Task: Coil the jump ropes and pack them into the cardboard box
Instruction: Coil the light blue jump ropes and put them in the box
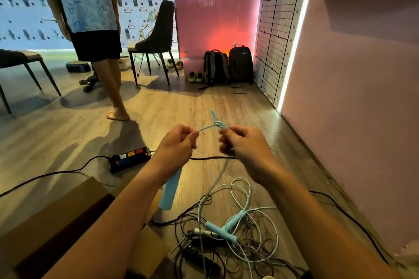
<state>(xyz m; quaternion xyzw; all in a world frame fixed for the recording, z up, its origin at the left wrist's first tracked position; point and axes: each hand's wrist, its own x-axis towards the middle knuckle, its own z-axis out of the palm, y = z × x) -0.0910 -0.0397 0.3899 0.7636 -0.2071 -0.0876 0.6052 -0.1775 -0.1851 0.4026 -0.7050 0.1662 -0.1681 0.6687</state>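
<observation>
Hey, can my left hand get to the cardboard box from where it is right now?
Probably yes. The cardboard box lies open on the floor just below your left hand with nothing between them, but that hand is closed on the light blue rope and its handle.

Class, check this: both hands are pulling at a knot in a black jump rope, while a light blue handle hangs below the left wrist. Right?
Not quite. The head view shows the knot is in a light blue rope, not black. Both the left hand and right hand pinch it, and the light blue handle hangs below the left wrist.
</observation>
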